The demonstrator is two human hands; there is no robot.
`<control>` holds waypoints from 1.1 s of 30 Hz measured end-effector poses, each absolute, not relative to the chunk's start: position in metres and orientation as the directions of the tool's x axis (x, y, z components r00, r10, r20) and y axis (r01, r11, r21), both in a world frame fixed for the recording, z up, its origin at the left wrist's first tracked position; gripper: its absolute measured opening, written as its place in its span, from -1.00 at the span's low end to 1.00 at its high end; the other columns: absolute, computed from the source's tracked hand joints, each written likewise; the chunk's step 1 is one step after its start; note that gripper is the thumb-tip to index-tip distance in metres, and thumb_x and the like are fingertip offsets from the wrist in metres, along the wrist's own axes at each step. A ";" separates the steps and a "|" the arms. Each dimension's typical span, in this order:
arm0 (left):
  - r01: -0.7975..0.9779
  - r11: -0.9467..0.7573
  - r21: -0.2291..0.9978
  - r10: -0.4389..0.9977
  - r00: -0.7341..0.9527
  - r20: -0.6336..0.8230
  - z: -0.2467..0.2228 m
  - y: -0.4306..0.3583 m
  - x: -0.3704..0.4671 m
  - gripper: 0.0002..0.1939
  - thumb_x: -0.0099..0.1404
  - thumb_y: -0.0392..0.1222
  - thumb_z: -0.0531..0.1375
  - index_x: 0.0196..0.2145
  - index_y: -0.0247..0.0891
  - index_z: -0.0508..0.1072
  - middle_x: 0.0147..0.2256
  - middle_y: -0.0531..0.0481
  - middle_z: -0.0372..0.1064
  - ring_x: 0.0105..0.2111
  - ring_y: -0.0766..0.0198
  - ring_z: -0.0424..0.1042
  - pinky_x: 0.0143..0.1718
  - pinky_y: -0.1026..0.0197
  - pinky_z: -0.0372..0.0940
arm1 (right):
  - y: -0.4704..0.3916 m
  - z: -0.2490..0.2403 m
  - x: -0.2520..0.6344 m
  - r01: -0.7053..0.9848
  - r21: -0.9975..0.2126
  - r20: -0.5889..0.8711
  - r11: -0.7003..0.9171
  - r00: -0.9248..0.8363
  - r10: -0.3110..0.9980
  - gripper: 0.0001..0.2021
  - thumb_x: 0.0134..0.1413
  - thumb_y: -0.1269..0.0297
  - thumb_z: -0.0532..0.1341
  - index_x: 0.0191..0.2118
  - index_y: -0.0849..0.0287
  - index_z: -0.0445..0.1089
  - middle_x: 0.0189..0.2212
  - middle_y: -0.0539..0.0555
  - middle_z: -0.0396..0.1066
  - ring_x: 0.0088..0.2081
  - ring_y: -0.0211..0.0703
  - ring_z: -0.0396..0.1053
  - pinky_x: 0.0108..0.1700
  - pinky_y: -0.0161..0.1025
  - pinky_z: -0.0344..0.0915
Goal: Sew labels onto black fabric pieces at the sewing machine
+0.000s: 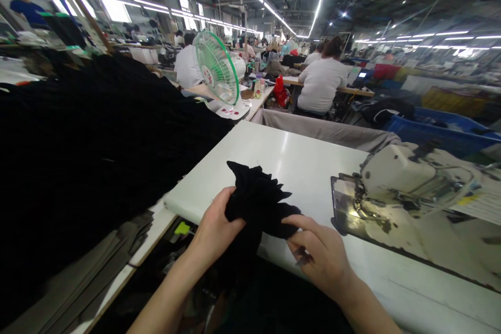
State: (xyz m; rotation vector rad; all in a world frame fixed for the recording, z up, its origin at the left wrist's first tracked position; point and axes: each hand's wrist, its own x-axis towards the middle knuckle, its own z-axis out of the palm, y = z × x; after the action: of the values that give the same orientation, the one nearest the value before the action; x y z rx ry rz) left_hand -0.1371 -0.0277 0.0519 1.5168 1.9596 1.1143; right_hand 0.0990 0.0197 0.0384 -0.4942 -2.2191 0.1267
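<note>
A bunched stack of black fabric pieces (258, 193) is held over the near edge of the white table (250, 141). My left hand (219, 224) grips its left side, thumb on top and fingers partly hidden by the cloth. At the right, my right hand (319, 248) pinches one black layer between thumb and fingers; a small dark metallic object, too blurred to name, shows within the curled fingers. The stack's upper edge fans out in several points, and black cloth hangs below between the hands. To the right of my right hand stands a sewing machine (407, 177).
A large heap of black fabric (97, 130) covers the left side, with grey cloth (97, 266) under it. Beyond the table are a green fan (217, 68), a grey cloth trough (324, 128), a blue bin (442, 125) and seated people in white shirts.
</note>
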 end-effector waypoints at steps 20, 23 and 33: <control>0.697 -0.116 0.707 0.928 -0.178 0.328 0.048 -0.040 -0.137 -0.63 0.05 -0.37 0.08 -0.16 -0.13 0.37 -0.20 0.02 0.39 -0.15 0.13 0.41 -0.14 0.17 0.33 | 0.021 0.055 0.092 0.286 -0.402 0.726 0.870 -0.479 0.493 -0.65 0.21 0.49 0.12 0.08 0.11 0.36 -0.46 -0.03 0.50 -0.49 -0.24 0.45 -0.47 -0.32 0.32; 0.652 -0.046 0.757 0.944 -0.219 0.246 0.050 -0.042 -0.134 -0.61 0.05 -0.36 0.11 -0.13 -0.13 0.38 -0.20 0.04 0.41 -0.17 0.14 0.43 -0.14 0.17 0.33 | 0.022 0.055 0.092 0.334 -0.310 0.768 0.890 -0.464 0.442 -0.70 0.24 0.51 0.12 0.04 0.14 0.38 -0.48 -0.01 0.48 -0.49 -0.22 0.45 -0.46 -0.28 0.33; 0.547 0.094 0.832 0.937 -0.330 0.112 0.059 -0.049 -0.124 -0.59 -0.01 -0.31 0.16 -0.13 -0.17 0.40 -0.26 0.05 0.45 -0.27 0.14 0.43 -0.19 0.15 0.34 | 0.023 0.054 0.090 0.388 -0.419 0.741 0.821 -0.376 0.557 -0.69 0.27 0.36 0.19 0.11 0.15 0.30 -0.48 -0.06 0.51 -0.58 -0.29 0.42 -0.53 -0.36 0.30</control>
State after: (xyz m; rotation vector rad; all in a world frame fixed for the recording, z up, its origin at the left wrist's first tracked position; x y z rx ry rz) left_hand -0.1239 -0.0490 0.0594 1.4526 1.9254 1.1426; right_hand 0.0900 0.0227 0.0536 -0.6990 -2.0125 0.2139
